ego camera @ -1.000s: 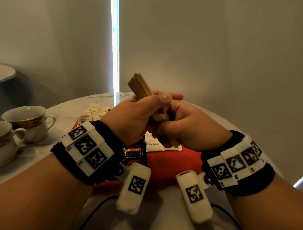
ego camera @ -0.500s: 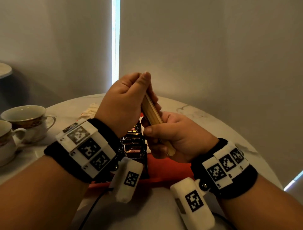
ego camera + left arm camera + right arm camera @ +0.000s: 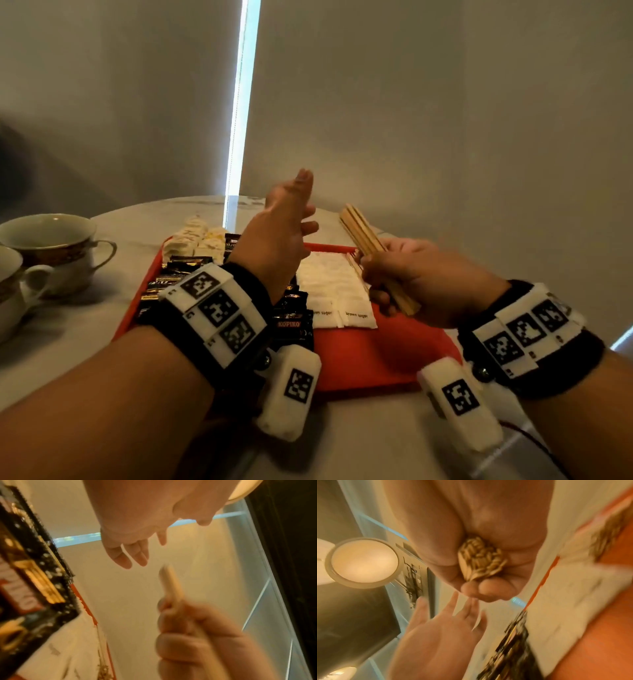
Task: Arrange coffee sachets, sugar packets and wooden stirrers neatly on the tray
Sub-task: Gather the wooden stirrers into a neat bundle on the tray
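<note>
Gripping stirrer bundle, right hand — long axis tilted up-left, prob. off tray; left hand fingers spread.

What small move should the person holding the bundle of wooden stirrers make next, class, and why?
Probably lower the stirrer bundle onto the bare strip of the red tray right of the brown sugar packets. The right hand grips it above the tray, the left hand is open, and the Kopiko sachets fill the left.

I appear to be in a home or hospitality room: a round marble-look table, two gilt-banded china teacups, a red tray of coffee sachets and sugar packets, window blinds, a round ceiling lamp.
</note>
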Action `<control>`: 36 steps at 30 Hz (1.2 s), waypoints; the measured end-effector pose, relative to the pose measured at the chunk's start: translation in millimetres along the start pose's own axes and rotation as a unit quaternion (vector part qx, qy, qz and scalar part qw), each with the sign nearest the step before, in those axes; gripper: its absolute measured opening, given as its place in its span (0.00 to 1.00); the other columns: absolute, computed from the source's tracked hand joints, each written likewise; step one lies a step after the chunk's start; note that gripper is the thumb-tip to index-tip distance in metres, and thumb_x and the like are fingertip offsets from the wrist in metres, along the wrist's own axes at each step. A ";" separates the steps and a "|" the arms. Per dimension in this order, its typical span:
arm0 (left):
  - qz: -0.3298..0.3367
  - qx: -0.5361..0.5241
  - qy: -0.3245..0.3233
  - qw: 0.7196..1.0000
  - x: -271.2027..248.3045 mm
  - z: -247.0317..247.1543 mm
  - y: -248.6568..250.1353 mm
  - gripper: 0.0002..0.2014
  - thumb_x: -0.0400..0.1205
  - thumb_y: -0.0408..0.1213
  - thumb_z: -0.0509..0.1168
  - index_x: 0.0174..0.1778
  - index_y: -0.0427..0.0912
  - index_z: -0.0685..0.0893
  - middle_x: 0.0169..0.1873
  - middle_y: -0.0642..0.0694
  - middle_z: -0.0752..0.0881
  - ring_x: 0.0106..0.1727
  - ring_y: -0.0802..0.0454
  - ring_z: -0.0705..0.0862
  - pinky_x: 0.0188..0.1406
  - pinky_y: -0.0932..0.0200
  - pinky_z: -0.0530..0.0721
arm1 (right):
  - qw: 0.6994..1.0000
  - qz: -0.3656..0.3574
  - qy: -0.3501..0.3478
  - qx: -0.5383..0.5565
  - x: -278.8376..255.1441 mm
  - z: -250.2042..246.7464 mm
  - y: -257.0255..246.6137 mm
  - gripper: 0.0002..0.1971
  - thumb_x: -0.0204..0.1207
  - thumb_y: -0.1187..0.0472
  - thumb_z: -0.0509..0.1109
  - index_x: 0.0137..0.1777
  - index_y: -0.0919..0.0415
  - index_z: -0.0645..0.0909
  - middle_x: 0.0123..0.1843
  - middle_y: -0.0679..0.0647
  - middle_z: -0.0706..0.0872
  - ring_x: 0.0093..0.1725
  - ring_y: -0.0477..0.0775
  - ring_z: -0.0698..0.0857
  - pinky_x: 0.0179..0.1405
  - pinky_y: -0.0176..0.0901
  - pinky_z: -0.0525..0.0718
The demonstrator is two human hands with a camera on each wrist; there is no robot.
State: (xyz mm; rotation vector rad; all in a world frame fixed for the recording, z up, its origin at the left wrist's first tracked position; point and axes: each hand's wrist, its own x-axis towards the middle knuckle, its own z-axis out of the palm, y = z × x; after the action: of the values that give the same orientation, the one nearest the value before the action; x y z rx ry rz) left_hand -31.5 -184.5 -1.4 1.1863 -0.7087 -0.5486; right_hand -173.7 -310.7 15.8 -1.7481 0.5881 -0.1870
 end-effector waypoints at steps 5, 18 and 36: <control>-0.031 -0.011 0.023 0.999 2.1 0.9 -2.4 0.30 0.85 0.66 0.49 0.78 0.52 0.72 0.62 0.47 0.84 0.62 0.48 0.83 0.52 0.50 0.82 | 0.962 0.113 0.169 -0.183 38.0 -48.3 -2.3 0.08 0.85 0.60 0.68 0.57 0.64 0.80 0.43 0.57 0.82 0.36 0.51 0.79 0.34 0.43 0.78; -0.053 -0.012 0.016 0.998 3.8 6.3 -8.1 0.29 0.87 0.65 0.46 0.76 0.51 0.74 0.61 0.45 0.85 0.58 0.48 0.84 0.48 0.49 0.79 | 0.759 0.180 0.175 -0.600 116.2 -39.2 16.4 0.15 0.85 0.56 0.62 0.64 0.64 0.83 0.53 0.57 0.83 0.50 0.56 0.82 0.51 0.45 0.82; -0.072 -0.022 0.009 0.997 4.8 8.3 -7.6 0.27 0.88 0.63 0.48 0.73 0.49 0.76 0.60 0.45 0.84 0.56 0.48 0.84 0.51 0.48 0.80 | 0.771 0.173 0.186 -0.584 128.6 -37.9 23.1 0.21 0.82 0.52 0.70 0.72 0.61 0.78 0.66 0.58 0.85 0.64 0.60 0.85 0.65 0.50 0.85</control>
State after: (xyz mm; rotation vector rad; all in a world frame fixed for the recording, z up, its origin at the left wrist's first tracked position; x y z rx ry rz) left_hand -34.6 -195.3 -6.0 1.2060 -0.5956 -0.6688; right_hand -86.0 -408.6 -19.5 -2.7605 1.5342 0.1576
